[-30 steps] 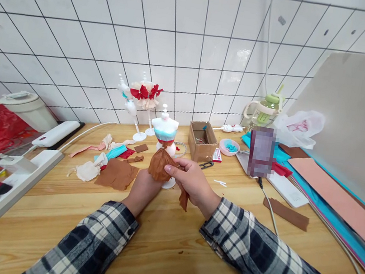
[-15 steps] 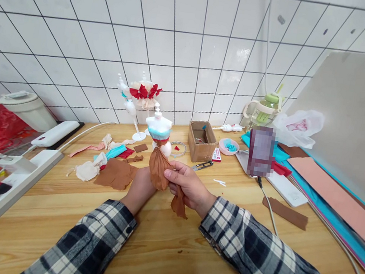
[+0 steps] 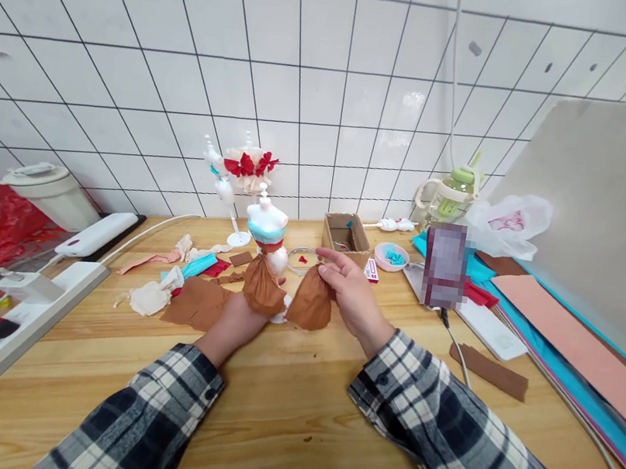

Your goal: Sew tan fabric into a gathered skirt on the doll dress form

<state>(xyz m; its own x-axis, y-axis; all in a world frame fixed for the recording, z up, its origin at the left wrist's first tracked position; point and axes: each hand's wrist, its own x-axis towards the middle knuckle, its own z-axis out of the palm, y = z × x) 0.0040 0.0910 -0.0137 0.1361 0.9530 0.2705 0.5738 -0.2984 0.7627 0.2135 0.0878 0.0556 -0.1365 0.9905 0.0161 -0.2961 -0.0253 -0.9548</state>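
A small white mannequin bust (image 3: 266, 221) with a teal and red band stands upright above my left hand (image 3: 234, 320). A brown crepe-paper skirt (image 3: 261, 287) is gathered round its waist, and my left hand grips it from below, fingers hidden behind the paper. My right hand (image 3: 352, 295) pinches the free end of the brown paper (image 3: 311, 302) and holds it out to the right, the other fingers spread. Both sleeves are plaid.
Brown, teal, red and cream paper scraps (image 3: 196, 286) lie left of the mannequin. Behind stand a second dressed mannequin (image 3: 247, 168), a cardboard box (image 3: 346, 238), a pink dish (image 3: 390, 256), a phone (image 3: 445, 264) and coloured paper sheets (image 3: 578, 346). A power strip (image 3: 18, 316) lies at the left.
My right hand has lifted and pulled the loose brown paper out to the right, spreading it away from the skirt. The mannequin has shifted slightly left and up.
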